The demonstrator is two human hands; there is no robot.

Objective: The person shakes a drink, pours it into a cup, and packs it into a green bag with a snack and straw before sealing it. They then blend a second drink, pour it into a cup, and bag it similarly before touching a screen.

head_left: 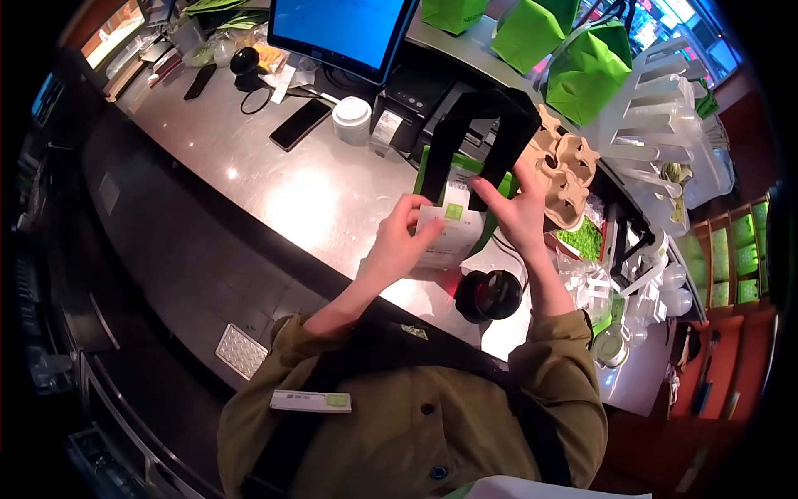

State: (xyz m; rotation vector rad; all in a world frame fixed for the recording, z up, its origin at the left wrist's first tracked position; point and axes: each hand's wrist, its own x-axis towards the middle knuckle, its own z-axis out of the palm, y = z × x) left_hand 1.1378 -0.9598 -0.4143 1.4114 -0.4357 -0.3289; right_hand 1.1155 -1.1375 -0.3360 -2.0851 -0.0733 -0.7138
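Observation:
A green bag [488, 236] with wide black handles [517, 106] stands on the metal counter in front of me. A printed white receipt [453, 239] with a green square sticker lies against its near side. My left hand [401, 241] is closed on the receipt's left edge, thumb in front and fingers curled. At the bag's right side, my right hand [522, 214] grips the bag's edge, its thumb near the upper part of the paper and its other fingers partly hidden. A round black device [489, 295] sits just below the bag.
A phone [300, 125], a white lidded cup [352, 120] and a receipt printer [411, 93] stand behind, below a blue-lit monitor [341, 33]. Cardboard cup carriers [567, 170] and plastic lids are at the right. More green bags [588, 75] line the back shelf.

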